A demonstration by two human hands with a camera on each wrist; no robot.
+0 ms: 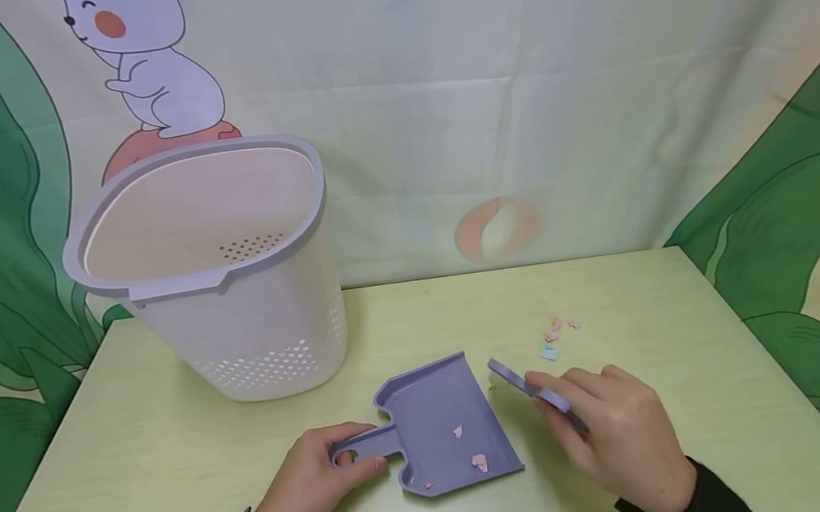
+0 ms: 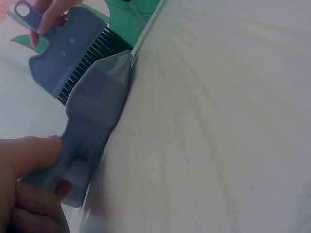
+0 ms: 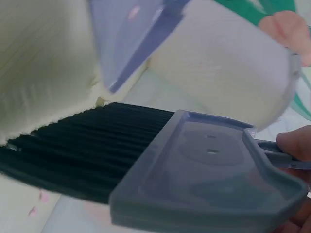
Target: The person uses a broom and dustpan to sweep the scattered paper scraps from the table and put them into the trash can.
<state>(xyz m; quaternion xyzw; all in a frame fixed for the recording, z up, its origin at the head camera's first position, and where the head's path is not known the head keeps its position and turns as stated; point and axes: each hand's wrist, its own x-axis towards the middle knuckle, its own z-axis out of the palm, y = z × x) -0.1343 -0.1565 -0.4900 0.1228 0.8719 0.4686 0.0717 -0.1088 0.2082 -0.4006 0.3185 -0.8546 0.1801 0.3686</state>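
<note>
A purple dustpan [image 1: 439, 424] lies on the table with a few pink paper scraps [image 1: 479, 463] in it. My left hand [image 1: 312, 476] grips its handle, thumb on top. To the right, my right hand [image 1: 608, 426] holds a small purple hand brush [image 1: 519, 378] by its handle, tilted just off the pan's front lip. Its dark bristles [image 3: 97, 150] show in the right wrist view, pointing down toward the table. Beyond the brush lie several pink scraps [image 1: 552, 335] and a blue scrap [image 1: 549, 353] on the table.
A tall white wastebasket [image 1: 262, 326] with a purple rim stands at the back left of the pale yellow table [image 1: 144, 474]. Behind the table hangs a printed cloth [image 1: 588, 110] with a cartoon animal and green leaves.
</note>
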